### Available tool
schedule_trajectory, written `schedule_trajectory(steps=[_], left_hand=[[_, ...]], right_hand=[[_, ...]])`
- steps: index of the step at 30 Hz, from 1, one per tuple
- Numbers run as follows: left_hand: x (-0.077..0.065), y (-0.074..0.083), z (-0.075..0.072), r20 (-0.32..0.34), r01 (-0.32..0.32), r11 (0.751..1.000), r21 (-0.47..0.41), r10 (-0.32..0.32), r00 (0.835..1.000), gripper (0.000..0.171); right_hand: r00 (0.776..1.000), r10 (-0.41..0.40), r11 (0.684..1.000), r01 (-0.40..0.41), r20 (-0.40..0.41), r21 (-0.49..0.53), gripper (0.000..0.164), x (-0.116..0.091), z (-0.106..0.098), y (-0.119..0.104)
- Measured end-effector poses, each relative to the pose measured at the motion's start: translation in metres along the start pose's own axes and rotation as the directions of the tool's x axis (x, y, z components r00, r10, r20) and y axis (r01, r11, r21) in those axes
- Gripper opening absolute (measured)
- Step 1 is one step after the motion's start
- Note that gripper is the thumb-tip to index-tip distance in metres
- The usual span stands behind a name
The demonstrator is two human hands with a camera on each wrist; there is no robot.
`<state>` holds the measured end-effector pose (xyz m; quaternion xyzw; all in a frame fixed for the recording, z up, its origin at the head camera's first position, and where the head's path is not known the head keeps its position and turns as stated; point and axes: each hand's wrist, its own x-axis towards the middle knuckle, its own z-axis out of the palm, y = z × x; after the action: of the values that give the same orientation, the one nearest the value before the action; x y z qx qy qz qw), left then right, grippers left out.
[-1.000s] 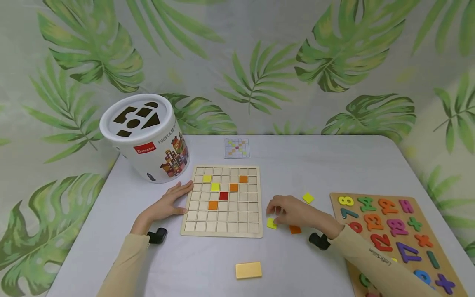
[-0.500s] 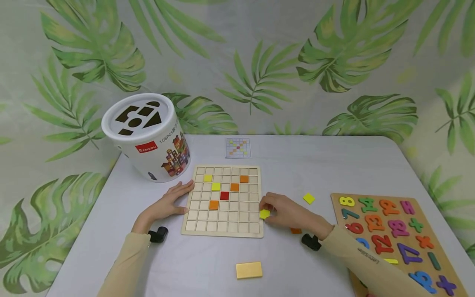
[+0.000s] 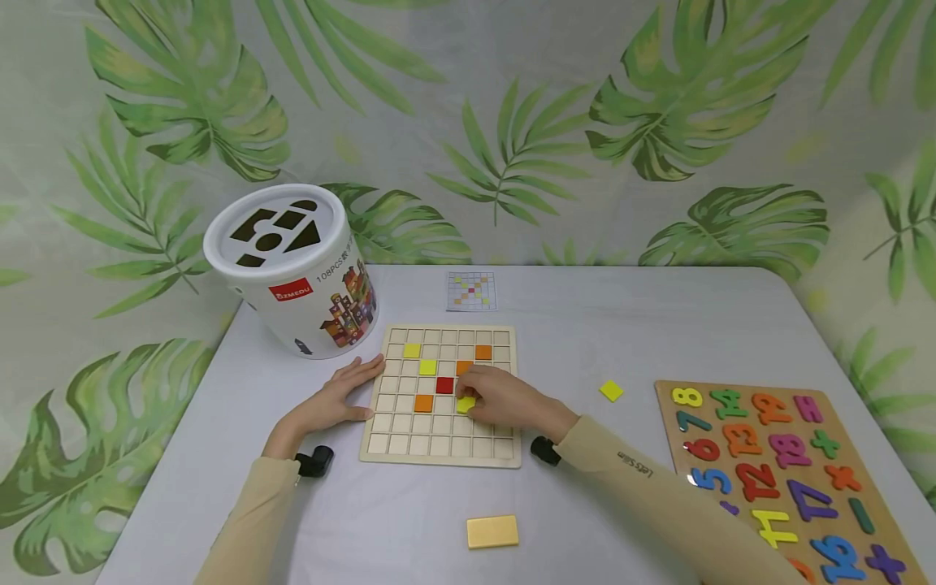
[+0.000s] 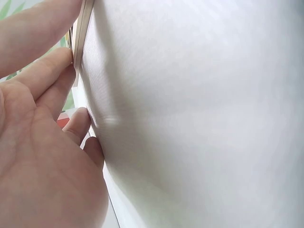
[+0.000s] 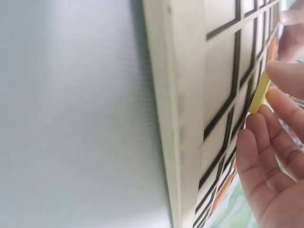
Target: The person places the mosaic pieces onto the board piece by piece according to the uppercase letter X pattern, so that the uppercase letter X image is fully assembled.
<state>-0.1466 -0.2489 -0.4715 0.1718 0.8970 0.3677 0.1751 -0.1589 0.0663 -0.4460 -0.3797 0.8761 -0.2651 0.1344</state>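
Observation:
A wooden grid board point(image 3: 444, 455) lies mid-table with yellow, orange and red square tiles in some cells. My right hand point(image 3: 504, 398) is over the board and pinches a yellow tile point(image 3: 465, 405) between thumb and fingers, just right of and below the red tile point(image 3: 444, 385). In the right wrist view that yellow tile point(image 5: 259, 95) is tilted, one edge close to the grid. With fingers spread, my left hand point(image 3: 329, 405) touches the board's left edge. The left wrist view shows its fingertips against the board's side point(image 4: 81, 42). My right hand covers some cells.
A pattern card point(image 3: 471, 292) lies behind the board, and a white bucket point(image 3: 292, 276) stands back left. A loose yellow tile point(image 3: 611, 391) is to the right, near a number puzzle board point(image 3: 797, 455). A pale yellow block point(image 3: 492, 532) lies in front.
My right hand has picked up the yellow tile from the table and carried it left over the board. The orange tile beside it is now hidden by my arm. My left hand stays put.

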Motion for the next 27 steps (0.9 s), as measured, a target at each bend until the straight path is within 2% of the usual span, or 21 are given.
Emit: schedule_trajectory(steps=[5,11,15,21,27], left_hand=[[0.001,0.0,-0.001,0.003,0.002,1.0,0.004,-0.002,1.0,0.079],[0.0,0.001,-0.001,0.004,0.002,1.0,0.003,-0.002,1.0,0.079],[0.001,0.002,-0.001,0.005,-0.001,1.0,-0.003,0.001,1.0,0.079],[0.001,0.003,0.0,0.005,-0.003,1.0,-0.005,0.003,1.0,0.079],[0.0,0.001,0.0,0.006,-0.003,1.0,0.002,0.003,1.0,0.079]], right_hand=[[1.0,-0.024,0.999,0.024,-0.005,-0.04,0.017,0.006,0.004,-0.002],[0.998,-0.066,0.995,0.065,-0.009,-0.08,0.018,0.004,0.006,0.001],[0.998,-0.065,0.997,0.065,-0.002,-0.034,0.023,-0.004,0.0,0.006],[0.999,0.03,0.991,-0.027,-0.022,0.133,0.026,-0.036,-0.025,0.015],[0.996,0.093,0.986,-0.092,-0.008,0.137,0.028,-0.09,-0.048,0.035]])
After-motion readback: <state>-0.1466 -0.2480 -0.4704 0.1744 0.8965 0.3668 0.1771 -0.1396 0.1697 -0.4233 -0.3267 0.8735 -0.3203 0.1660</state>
